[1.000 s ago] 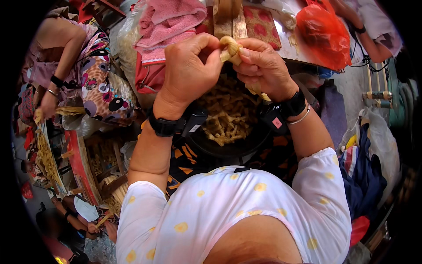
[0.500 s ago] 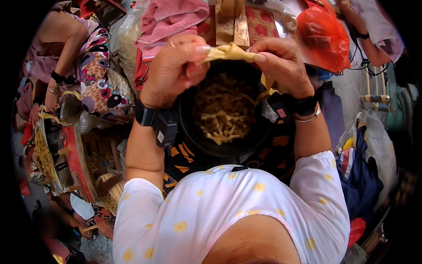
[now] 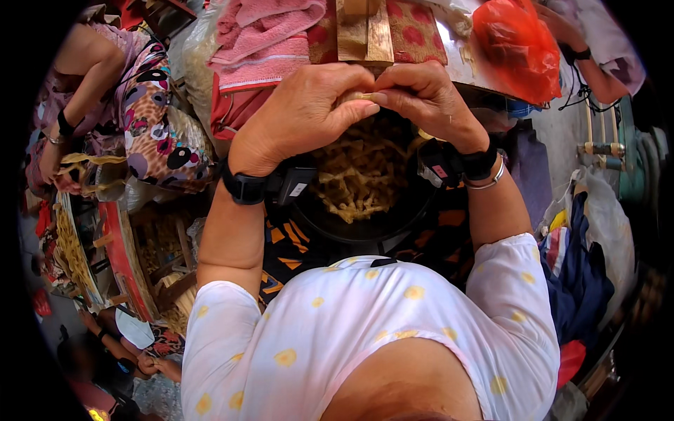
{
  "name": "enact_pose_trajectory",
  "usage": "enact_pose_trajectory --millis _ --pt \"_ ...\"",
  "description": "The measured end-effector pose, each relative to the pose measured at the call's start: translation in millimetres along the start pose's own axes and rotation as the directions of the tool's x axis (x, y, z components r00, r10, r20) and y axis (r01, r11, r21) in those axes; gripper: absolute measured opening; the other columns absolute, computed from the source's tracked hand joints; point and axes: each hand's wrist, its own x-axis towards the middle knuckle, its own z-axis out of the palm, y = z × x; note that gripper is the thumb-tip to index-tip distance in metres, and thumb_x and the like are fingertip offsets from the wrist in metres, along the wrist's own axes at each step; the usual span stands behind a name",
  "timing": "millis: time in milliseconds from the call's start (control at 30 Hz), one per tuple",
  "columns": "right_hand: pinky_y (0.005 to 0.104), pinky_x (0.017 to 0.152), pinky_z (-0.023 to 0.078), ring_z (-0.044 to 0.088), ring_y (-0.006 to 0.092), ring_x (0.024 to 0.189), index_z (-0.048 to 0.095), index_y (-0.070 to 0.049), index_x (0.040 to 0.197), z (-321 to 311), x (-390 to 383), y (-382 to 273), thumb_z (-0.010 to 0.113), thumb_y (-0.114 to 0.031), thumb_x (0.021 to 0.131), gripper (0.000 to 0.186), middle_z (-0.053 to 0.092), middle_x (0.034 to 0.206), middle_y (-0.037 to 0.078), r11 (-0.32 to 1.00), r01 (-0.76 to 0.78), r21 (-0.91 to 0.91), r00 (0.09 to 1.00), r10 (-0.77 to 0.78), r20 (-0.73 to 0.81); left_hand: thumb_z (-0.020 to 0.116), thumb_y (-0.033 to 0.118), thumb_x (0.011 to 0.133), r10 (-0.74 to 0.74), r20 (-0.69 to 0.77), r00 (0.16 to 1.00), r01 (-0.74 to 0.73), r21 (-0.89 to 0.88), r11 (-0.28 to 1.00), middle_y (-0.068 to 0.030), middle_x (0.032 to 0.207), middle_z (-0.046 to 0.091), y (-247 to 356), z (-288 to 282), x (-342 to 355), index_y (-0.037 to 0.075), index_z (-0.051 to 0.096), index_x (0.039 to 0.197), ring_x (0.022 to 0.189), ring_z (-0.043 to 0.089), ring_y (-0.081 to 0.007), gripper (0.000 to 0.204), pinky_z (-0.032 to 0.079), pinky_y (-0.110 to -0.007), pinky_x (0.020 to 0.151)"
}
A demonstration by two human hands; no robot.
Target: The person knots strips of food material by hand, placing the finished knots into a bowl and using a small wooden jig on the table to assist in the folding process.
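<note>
My left hand (image 3: 307,111) and my right hand (image 3: 433,104) meet over a black basin (image 3: 312,226), their thumbs and forefingers pinched together. Between the fingertips shows a small part of a pale yellow tofu skin strip (image 3: 363,97); the fingers hide most of it. Both hands are closed on it. Below them, the basin holds a heap of tied tofu skin knots (image 3: 359,184) of the same yellow.
Beyond my hands stand a wooden block (image 3: 364,31) and a pink towel (image 3: 263,35). A red plastic bag (image 3: 516,52) lies at the far right, beside another person's arm (image 3: 597,81). On the left, another person's hand (image 3: 67,179) is near yellow strips, by a red-edged wooden frame (image 3: 126,259).
My hands have come closer together and slightly lower. The twisted strip stretched between them before is now mostly covered by my fingers. The left wrist has turned, showing the back of the hand.
</note>
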Motion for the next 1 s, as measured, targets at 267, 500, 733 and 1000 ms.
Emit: enact_pose_trajectory --millis 267,500,733,1000 --pt "0.0281 0.047 0.039 0.052 0.0197 0.048 0.062 0.000 0.078 -18 3 -3 0.064 -0.007 0.075 0.008 0.054 0.056 0.011 0.966 0.041 -0.255 0.987 -0.078 -0.140 0.057 0.019 0.083 -0.138 0.029 0.990 0.134 0.106 0.985 -0.0102 0.059 0.047 -7 -7 7 0.001 0.051 0.081 0.056 0.050 -0.0245 0.018 0.037 -0.033 0.052" --pt "0.0320 0.051 0.044 0.058 0.0278 0.055 0.061 -0.002 0.076 -19 46 27 0.061 -0.009 0.076 0.007 0.057 0.061 0.014 0.897 0.054 -0.438 0.880 -0.250 -0.403 0.059 0.028 0.081 -0.105 -0.401 0.910 0.221 0.256 0.941 -0.0105 0.068 0.062 -40 -1 40 0.013 0.061 0.088 0.066 0.060 -0.0327 0.016 0.045 -0.042 0.056" --pt "0.0327 0.053 0.045 0.058 0.0283 0.055 0.062 -0.001 0.074 -17 57 46 0.063 -0.012 0.075 0.011 0.058 0.061 0.014 0.848 0.074 -0.525 0.823 -0.350 -0.448 0.060 0.032 0.079 -0.143 -0.440 0.886 0.292 0.292 0.911 -0.0119 0.070 0.062 -51 2 42 0.014 0.063 0.087 0.068 0.060 -0.0333 0.020 0.046 -0.042 0.058" --pt "0.0204 0.038 0.032 0.040 0.0046 0.044 0.061 -0.005 0.081 -2 23 8 0.056 -0.016 0.087 0.014 0.050 0.057 -0.002 0.638 -0.238 0.732 0.922 0.385 -0.035 0.054 0.038 0.085 -0.259 -0.235 0.937 0.321 0.281 0.904 -0.0108 0.063 0.062 3 4 8 0.010 0.066 0.099 0.060 0.062 -0.0282 0.034 0.048 -0.036 0.056"
